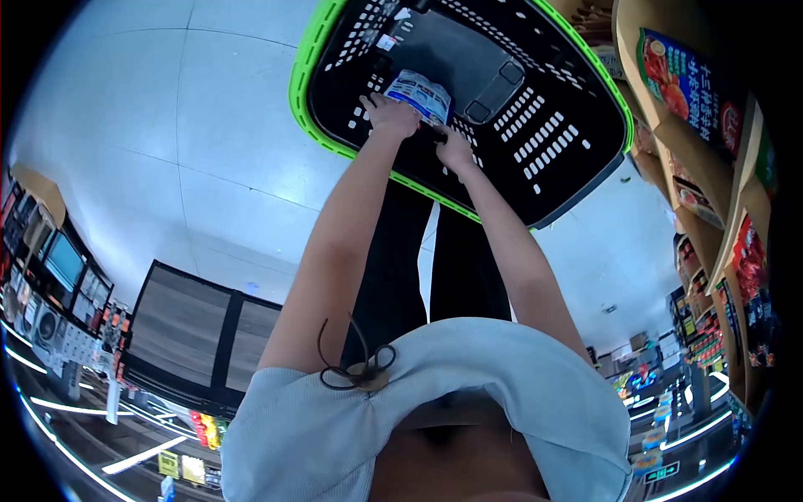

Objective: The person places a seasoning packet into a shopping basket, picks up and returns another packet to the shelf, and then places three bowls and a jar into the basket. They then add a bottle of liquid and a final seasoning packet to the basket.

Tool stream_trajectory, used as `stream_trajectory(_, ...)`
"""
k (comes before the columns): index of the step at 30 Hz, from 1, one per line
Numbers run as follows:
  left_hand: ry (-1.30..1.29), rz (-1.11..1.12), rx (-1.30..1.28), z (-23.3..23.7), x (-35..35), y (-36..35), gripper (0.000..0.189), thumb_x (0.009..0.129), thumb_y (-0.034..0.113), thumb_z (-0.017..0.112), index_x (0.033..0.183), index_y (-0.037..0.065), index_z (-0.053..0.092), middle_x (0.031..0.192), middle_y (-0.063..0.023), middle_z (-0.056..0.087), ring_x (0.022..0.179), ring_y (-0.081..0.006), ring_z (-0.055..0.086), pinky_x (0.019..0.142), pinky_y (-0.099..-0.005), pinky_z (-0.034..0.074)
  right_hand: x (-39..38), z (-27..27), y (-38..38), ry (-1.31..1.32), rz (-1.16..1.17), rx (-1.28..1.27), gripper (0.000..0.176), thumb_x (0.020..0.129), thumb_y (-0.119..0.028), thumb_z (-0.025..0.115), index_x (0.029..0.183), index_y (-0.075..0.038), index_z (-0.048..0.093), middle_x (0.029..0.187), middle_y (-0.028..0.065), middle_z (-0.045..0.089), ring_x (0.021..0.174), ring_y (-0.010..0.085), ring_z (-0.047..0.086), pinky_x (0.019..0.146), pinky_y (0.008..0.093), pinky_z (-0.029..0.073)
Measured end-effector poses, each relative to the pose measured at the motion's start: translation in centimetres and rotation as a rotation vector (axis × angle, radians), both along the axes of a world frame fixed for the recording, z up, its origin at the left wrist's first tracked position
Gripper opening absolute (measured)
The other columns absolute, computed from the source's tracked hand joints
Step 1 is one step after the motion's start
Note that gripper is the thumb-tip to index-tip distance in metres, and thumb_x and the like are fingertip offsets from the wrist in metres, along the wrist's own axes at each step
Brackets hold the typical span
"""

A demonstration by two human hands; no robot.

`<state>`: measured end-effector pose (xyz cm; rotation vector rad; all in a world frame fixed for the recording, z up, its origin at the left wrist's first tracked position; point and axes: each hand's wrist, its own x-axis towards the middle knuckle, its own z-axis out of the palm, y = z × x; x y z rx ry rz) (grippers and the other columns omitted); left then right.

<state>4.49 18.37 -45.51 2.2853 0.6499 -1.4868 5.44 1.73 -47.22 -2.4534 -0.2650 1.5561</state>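
Observation:
A black shopping basket (535,63) with a bright green rim stands in front of my legs, its walls pierced with rows of slots. Inside it is a blue and white plastic packet (422,94) with print too small to read. My left hand (393,115) reaches into the basket at the packet's lower left edge, some fingers stretched out and apart. Close beside it, just below the packet, my right hand (453,151) has its fingers closed around something dark that blends into the black basket. Both hands partly cover the packet's near edge.
Wooden shelving (711,201) with packaged food, including a blue snack bag (690,88), runs along the right. Pale tiled floor (226,125) lies to the left. A dark panelled unit (180,322) stands at the lower left.

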Motion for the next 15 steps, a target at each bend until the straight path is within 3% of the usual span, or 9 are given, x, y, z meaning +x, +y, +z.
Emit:
stream_trajectory(1,0.032,-0.022,-0.053,-0.1,0.2,-0.1,0.062,0.086,0.054,0.04,0.129,0.009,0.047,0.14,-0.0197,0.034,0.132,-0.0351,0.025,0.107,-0.0549,0.01,0.1,-0.1,-0.8,-0.054,-0.074,0.143,0.035,0.074,-0.009,0.058,0.108,-0.013,0.063,0.103,0.0201,0.061,0.097,0.0332,0.059,0.086,0.0396,0.047)
stream_trajectory(2,0.062,-0.042,-0.1,0.1,0.4,-0.2,0.063,0.086,0.055,0.04,0.129,0.009,0.047,0.14,-0.0194,0.033,0.133,-0.0346,0.024,0.107,-0.0549,0.009,0.1,0.0,-1.5,-0.108,-0.061,0.171,0.03,0.074,-0.007,0.055,0.102,-0.009,0.065,0.096,0.0202,0.063,0.091,0.0338,0.061,0.085,0.039,0.048)
stream_trajectory(3,0.11,-0.058,-0.142,0.4,0.6,0.0,0.074,0.083,0.063,0.04,0.131,0.007,0.044,0.143,-0.0179,0.03,0.135,-0.0331,0.021,0.108,-0.0531,0.009,0.6,0.5,-2.0,-0.058,-0.077,0.184,0.029,0.075,-0.006,0.054,0.102,-0.008,0.065,0.097,0.0204,0.063,0.091,0.034,0.061,0.084,0.039,0.048)
stream_trajectory(7,0.135,-0.195,-0.225,3.4,0.2,0.2,0.091,0.074,0.075,0.04,0.13,0.005,0.045,0.144,-0.0202,0.026,0.137,-0.0284,0.017,0.11,-0.0455,0.012,1.4,3.6,-2.6,0.083,-0.154,0.144,0.028,0.076,-0.002,0.051,0.1,-0.005,0.066,0.097,0.0196,0.063,0.092,0.0335,0.06,0.084,0.0381,0.047)
stream_trajectory(10,0.161,-0.266,-0.243,6.5,0.2,0.3,0.097,0.071,0.079,0.038,0.131,0.004,0.043,0.142,-0.0206,0.029,0.134,-0.0293,0.023,0.109,-0.0418,0.016,1.3,4.8,-4.4,-0.04,-0.007,0.426,0.028,0.076,-0.002,0.051,0.1,-0.004,0.065,0.096,0.0188,0.063,0.095,0.0326,0.059,0.086,0.0365,0.046)
stream_trajectory(15,0.029,-0.295,-0.212,10.5,-1.9,-0.9,0.109,0.061,0.087,0.04,0.128,0.002,0.046,0.137,-0.0203,0.038,0.13,-0.0298,0.032,0.107,-0.0403,0.022,1.4,7.6,-6.0,-0.261,0.073,0.628,0.013,0.079,-0.004,0.057,0.09,-0.002,0.063,0.094,0.0145,0.061,0.088,0.0321,0.056,0.084,0.0369,0.045)
